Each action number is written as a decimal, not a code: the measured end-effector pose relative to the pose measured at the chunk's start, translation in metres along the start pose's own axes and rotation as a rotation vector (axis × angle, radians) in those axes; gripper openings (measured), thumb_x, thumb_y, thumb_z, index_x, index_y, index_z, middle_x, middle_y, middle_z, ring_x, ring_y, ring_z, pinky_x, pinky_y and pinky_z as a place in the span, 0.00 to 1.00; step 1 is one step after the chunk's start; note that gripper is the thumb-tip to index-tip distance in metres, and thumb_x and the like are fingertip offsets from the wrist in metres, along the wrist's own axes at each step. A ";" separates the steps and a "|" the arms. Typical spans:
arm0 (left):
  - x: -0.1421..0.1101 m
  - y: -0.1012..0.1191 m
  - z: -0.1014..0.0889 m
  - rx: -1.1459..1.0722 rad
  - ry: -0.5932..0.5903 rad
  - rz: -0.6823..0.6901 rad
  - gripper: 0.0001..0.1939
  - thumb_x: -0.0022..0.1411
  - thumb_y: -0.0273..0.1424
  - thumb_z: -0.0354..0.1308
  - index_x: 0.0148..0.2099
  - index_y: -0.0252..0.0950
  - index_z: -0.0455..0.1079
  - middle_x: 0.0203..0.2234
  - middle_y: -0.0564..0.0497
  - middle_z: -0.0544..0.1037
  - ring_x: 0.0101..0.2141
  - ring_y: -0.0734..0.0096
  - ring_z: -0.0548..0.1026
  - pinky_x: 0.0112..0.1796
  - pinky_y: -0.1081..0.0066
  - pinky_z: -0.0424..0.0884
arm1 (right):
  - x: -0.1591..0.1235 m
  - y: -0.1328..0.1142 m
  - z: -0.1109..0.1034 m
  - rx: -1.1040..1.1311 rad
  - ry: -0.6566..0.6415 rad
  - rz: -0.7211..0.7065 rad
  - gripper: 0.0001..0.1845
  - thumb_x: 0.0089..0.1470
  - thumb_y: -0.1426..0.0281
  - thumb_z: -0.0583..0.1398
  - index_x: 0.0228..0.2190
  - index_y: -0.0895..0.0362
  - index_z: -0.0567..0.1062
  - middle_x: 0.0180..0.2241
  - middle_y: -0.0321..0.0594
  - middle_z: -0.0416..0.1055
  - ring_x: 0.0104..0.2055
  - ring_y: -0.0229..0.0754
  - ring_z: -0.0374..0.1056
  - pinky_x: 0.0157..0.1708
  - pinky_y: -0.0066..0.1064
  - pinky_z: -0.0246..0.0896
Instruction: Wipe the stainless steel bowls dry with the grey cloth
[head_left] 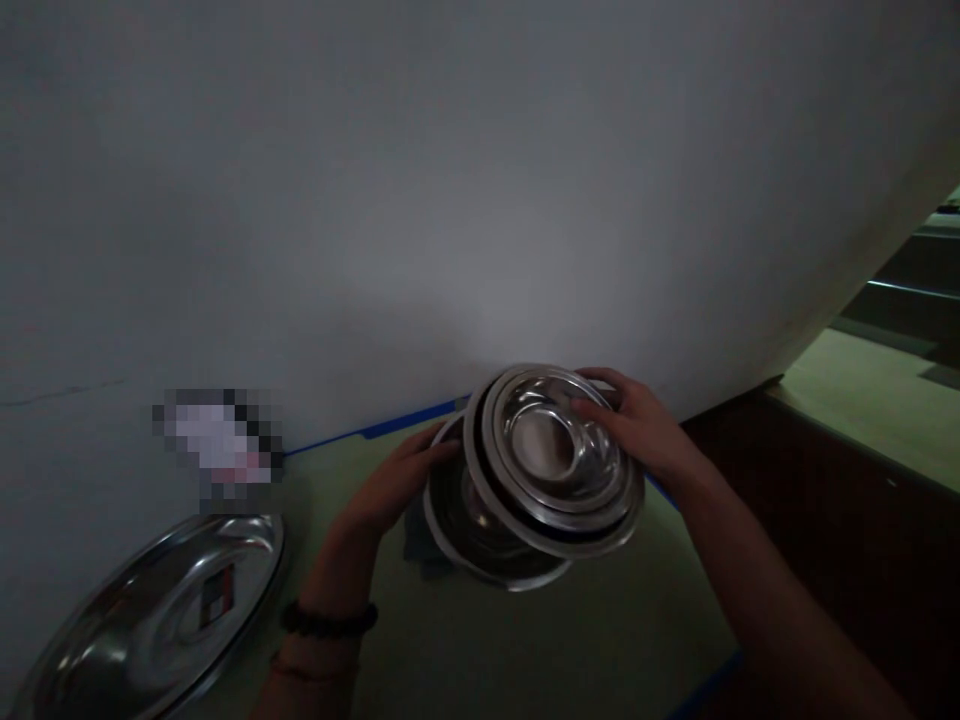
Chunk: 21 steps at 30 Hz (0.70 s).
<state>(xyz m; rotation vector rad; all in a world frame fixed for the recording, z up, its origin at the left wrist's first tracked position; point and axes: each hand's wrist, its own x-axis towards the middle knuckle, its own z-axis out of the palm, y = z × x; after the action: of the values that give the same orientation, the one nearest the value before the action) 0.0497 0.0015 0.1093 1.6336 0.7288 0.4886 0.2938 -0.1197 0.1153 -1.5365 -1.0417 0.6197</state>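
Observation:
Several shiny metal bowls [541,440] sit nested one in another, tilted, in front of me. My right hand [626,415] is closed on the right rim of this stack, thumb on the inside. Under and to the left of the stack is a wider metal bowl [491,530], partly covered by it. My left hand [409,470] grips the left rim of that wider bowl; some of its fingertips are hidden behind the rim. Below the bowls a dark cloth-like patch [426,545] shows at the left, too dim to name.
A large oval metal tray [150,620] with a label inside lies at the lower left. Beside it is a blurred-out pale item [217,440]. The greenish tabletop [570,650] has blue edging and meets a pale wall [450,200]. Dark floor [810,520] lies right of the table.

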 end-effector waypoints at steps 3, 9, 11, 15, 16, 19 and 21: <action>0.000 -0.003 0.001 0.001 -0.004 0.054 0.22 0.60 0.37 0.52 0.56 0.38 0.69 0.50 0.50 0.77 0.53 0.60 0.71 0.54 0.63 0.63 | 0.003 -0.004 0.014 -0.158 0.050 -0.120 0.19 0.49 0.63 0.61 0.43 0.57 0.72 0.35 0.44 0.78 0.34 0.46 0.74 0.35 0.37 0.68; 0.003 -0.007 0.004 -0.043 0.081 0.079 0.20 0.59 0.37 0.55 0.52 0.39 0.72 0.49 0.49 0.77 0.53 0.59 0.70 0.55 0.62 0.61 | 0.003 0.004 0.027 -0.278 0.114 -0.211 0.14 0.52 0.65 0.57 0.40 0.57 0.74 0.38 0.45 0.77 0.40 0.47 0.73 0.43 0.40 0.66; 0.005 -0.009 0.005 -0.075 0.140 0.087 0.20 0.57 0.37 0.57 0.50 0.39 0.74 0.48 0.48 0.78 0.52 0.57 0.71 0.54 0.61 0.62 | 0.003 0.010 0.029 -0.305 0.061 -0.235 0.15 0.54 0.66 0.55 0.43 0.57 0.72 0.43 0.45 0.75 0.44 0.46 0.71 0.46 0.41 0.65; 0.011 -0.013 0.012 -0.205 0.295 -0.048 0.23 0.58 0.45 0.54 0.48 0.35 0.75 0.44 0.44 0.80 0.49 0.55 0.73 0.53 0.59 0.63 | 0.000 0.022 0.031 -0.298 -0.075 -0.190 0.21 0.54 0.68 0.55 0.51 0.58 0.65 0.51 0.48 0.70 0.50 0.46 0.68 0.49 0.41 0.64; 0.012 -0.012 0.015 -0.272 0.301 -0.109 0.26 0.60 0.48 0.50 0.49 0.33 0.74 0.43 0.43 0.80 0.48 0.54 0.74 0.52 0.57 0.64 | 0.000 0.023 0.031 -0.330 -0.069 -0.179 0.23 0.54 0.68 0.55 0.51 0.58 0.64 0.51 0.49 0.70 0.51 0.46 0.68 0.51 0.41 0.63; 0.013 -0.009 0.028 -0.348 0.219 -0.147 0.33 0.60 0.53 0.45 0.52 0.32 0.71 0.46 0.42 0.79 0.50 0.53 0.73 0.52 0.56 0.64 | -0.005 0.027 0.026 -0.439 -0.039 -0.171 0.24 0.53 0.70 0.55 0.52 0.61 0.65 0.49 0.51 0.71 0.51 0.48 0.68 0.52 0.42 0.60; 0.012 -0.008 0.038 -0.249 0.161 -0.059 0.30 0.59 0.50 0.52 0.54 0.34 0.69 0.51 0.43 0.75 0.53 0.54 0.70 0.54 0.58 0.61 | -0.009 0.029 0.017 -0.477 -0.036 -0.162 0.24 0.53 0.69 0.55 0.52 0.62 0.66 0.48 0.52 0.72 0.49 0.49 0.69 0.51 0.42 0.61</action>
<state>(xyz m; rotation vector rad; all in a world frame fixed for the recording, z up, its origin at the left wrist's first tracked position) 0.0824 -0.0165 0.0930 1.3478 0.7991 0.6471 0.2835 -0.1188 0.0823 -1.8276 -1.3958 0.2960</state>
